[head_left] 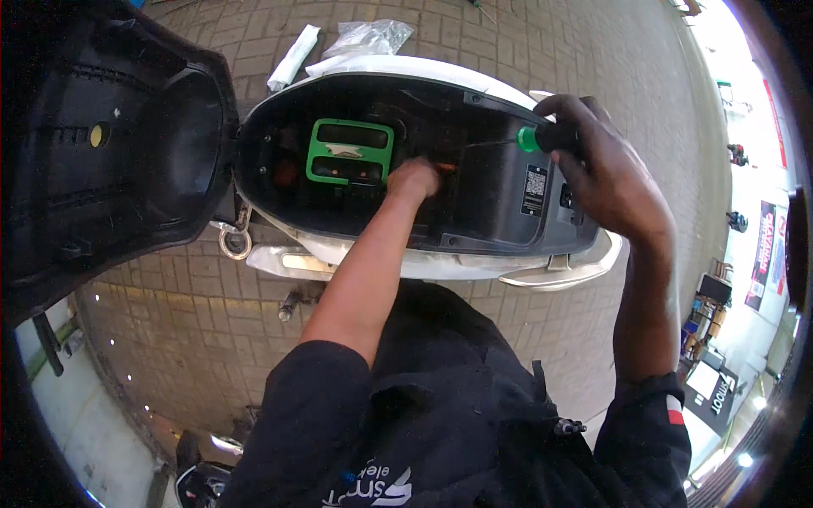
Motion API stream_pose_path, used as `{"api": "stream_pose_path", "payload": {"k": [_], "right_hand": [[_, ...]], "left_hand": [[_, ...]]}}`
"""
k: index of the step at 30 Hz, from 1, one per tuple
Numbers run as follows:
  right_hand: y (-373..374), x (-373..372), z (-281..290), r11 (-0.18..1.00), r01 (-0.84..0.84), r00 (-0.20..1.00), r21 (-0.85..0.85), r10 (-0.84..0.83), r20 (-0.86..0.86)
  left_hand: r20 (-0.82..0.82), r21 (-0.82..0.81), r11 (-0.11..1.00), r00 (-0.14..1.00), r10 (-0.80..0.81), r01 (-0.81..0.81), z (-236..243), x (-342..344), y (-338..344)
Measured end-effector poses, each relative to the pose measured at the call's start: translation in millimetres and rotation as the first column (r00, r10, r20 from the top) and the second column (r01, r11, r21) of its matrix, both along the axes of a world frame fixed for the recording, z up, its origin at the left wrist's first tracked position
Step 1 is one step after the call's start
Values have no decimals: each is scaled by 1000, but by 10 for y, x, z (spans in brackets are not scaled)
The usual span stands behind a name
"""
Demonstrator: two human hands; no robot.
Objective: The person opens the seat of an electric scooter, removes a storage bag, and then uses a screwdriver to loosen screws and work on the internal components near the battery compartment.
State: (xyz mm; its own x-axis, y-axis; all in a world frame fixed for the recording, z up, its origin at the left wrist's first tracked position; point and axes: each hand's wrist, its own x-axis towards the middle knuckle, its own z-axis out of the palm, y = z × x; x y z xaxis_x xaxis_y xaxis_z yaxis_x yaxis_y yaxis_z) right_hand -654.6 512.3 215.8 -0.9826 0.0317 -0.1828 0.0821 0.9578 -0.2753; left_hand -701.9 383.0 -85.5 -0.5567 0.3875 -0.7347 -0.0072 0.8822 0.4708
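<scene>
My right hand [614, 169] grips the handle of a screwdriver [528, 139], green at the collar and black behind. Its thin shaft points left across the scooter's under-seat compartment [495, 195]. My left hand [415, 179] reaches down into the middle of that black compartment, its fingers smeared by motion and partly hidden. Close beside those fingers shows a small orange piece [445, 168], too blurred to name. Left of the hand sits a green rectangular frame [390, 140] around two dark slots.
At the left the scooter's seat [169, 161] stands swung open, its black underside showing. Clear plastic bags [368, 39] and a white wrapped packet [294, 57] lie beyond the white body. A grab rail [567, 278] curves along the near right side. Brick paving [474, 42] surrounds the scooter.
</scene>
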Motion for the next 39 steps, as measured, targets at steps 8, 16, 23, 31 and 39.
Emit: {"api": "stream_pose_path", "payload": {"k": [8,16,23,31,39], "right_hand": [[-269,-135,-250,973,-40,972,-229,-15,-233],[-354,-109,82,891,455,881,16,-452,142],[-322,-11,-47,998,-26,998,-58,22,-60],[-167,115,-156,930,106,944,-353,-206,-258],[80,236,-60,964,266,963,-24,-266,36]], "left_hand": [[200,158,801,813,546,-577,-1910,-113,275],[137,143,581,598,790,-801,-848,13,204],[197,92,799,797,571,-594,-1051,-63,217],[396,202,476,516,760,-856,-1176,-26,347],[66,55,991,991,116,-120,-947,-135,457]]}}
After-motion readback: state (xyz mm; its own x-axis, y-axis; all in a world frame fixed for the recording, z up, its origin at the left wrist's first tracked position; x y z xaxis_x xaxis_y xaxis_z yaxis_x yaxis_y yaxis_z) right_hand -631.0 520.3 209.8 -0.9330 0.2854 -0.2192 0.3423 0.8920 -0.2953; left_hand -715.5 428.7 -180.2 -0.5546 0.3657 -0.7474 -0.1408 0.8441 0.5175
